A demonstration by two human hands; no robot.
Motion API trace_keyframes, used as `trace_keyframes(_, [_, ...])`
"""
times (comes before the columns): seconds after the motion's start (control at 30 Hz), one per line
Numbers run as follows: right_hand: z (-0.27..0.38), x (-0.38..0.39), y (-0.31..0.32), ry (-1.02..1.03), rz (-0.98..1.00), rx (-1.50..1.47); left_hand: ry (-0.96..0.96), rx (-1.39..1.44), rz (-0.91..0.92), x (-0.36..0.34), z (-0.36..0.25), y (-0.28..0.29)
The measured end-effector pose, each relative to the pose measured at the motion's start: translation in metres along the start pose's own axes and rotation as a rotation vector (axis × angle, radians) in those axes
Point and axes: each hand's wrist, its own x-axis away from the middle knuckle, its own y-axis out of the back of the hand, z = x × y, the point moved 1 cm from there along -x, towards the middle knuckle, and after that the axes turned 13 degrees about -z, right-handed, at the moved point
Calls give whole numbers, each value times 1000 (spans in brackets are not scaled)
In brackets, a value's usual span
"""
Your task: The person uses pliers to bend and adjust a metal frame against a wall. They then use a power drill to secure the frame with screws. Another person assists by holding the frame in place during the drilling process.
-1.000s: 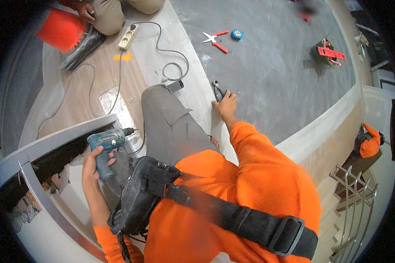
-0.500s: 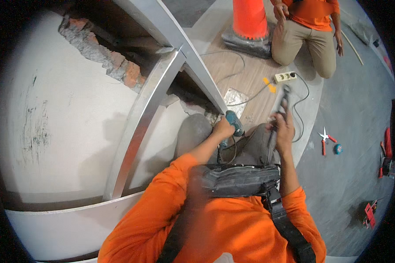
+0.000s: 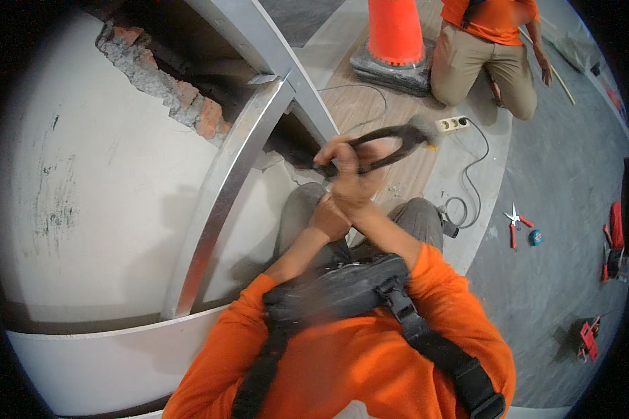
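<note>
My right hand is wrapped round the dark handles of a pair of pincers, blurred by motion. Their rounded head points right, toward the white power strip. Just below, my left hand is close against my right wrist, low over my knees. Its fingers are mostly hidden, and what they hold, if anything, does not show. A metal stud slants down the wall on the left, joined to another metal profile near the far end of my hands' reach.
Broken brickwork lies exposed in the wall. A traffic cone and a kneeling person are ahead. A grey cord loops across the floor. Red-handled snips and a teal tape measure lie right.
My right hand has swung left with the pincers, crossing in front of my left hand. My left hand has drawn back slightly; the teal drill it held is out of sight.
</note>
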Motion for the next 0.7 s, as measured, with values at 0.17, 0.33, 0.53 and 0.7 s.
trace_keyframes(0.17, [-34,5,-13,-91,152,384,101,82,160,-17,-21,43])
trace_keyframes(0.33, [-38,22,-7,-135,28,128,184,312,-102,-6,-21,31])
trace_keyframes(0.53, [-18,1,-7,-16,235,485,107,111,32,-11,-25,38])
trace_keyframes(0.7, [12,-9,14,408,128,742,2,8,61,-16,-22,25])
